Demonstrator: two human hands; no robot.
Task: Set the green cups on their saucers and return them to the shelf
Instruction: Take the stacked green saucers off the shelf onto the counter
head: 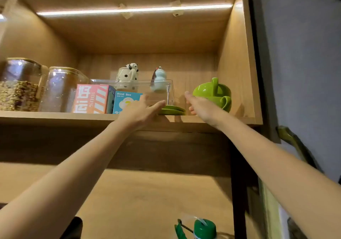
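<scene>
A green bottle (203, 228) sits low and closest, on the lower board. Higher up, both hands reach to the shelf (55, 116), fingers open and holding nothing. The left hand (142, 109) is at the front edge, touching or almost touching the flat saucers (172, 110) on its right. The right hand (201, 104) is just left of the stacked cups (212, 91) near the shelf's right end, so it is nearer them.

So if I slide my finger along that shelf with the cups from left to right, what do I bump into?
Grain jar → second glass jar → pink box → blue Blind Box → left hand → green saucers → right hand → stacked green cups.
</scene>
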